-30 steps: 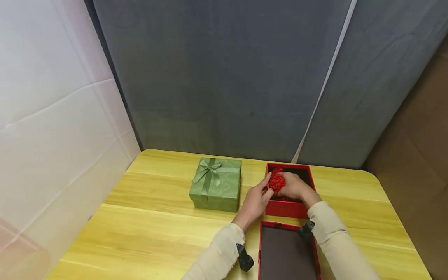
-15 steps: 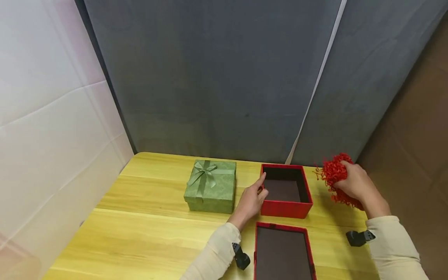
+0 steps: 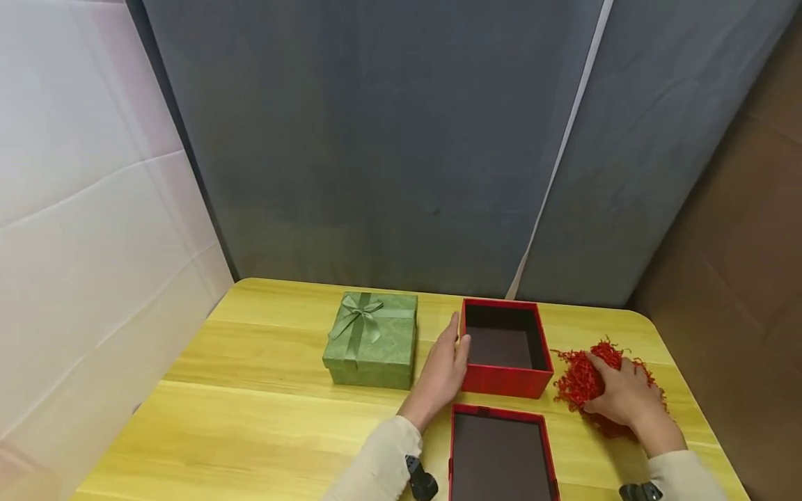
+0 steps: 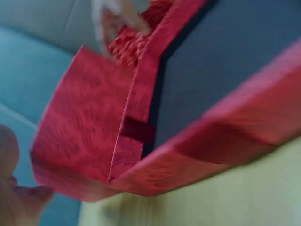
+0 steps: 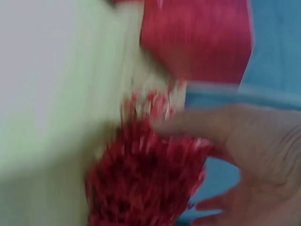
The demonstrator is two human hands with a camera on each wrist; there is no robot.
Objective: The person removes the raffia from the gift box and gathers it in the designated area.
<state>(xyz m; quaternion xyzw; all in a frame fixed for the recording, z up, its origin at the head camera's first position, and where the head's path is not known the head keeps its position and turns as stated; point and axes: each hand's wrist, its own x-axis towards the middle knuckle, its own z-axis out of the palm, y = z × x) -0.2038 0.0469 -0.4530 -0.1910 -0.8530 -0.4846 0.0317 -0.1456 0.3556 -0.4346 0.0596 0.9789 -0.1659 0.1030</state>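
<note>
My left hand (image 3: pixel 441 369) has its fingers extended along the left wall of an uncovered red gift box (image 3: pixel 507 383), whose dark inside shows no contents. The left wrist view shows its thumb (image 4: pixel 35 195) at the edge of the box (image 4: pixel 82 117). To the right, a heap of red shredded paper (image 3: pixel 573 383) lies on the table under my right hand (image 3: pixel 626 396). That hand's fingers are spread over the heap. In the blurred right wrist view the thumb (image 5: pixel 188 125) lies across the top of the shreds (image 5: pixel 146 183), with the other fingers apart from it.
A red box lid (image 3: pixel 501 452) lies inside-up in front of the red box. Left of the box stands a closed green gift box (image 3: pixel 370 376) with a ribbon bow. Grey, white and brown panels surround the wooden table (image 3: pixel 250 417).
My right hand has lifted the shredded paper out of the red box, carried it right and lowered it onto the table, fingers spreading. My left hand has slid from the rim to the box's outside.
</note>
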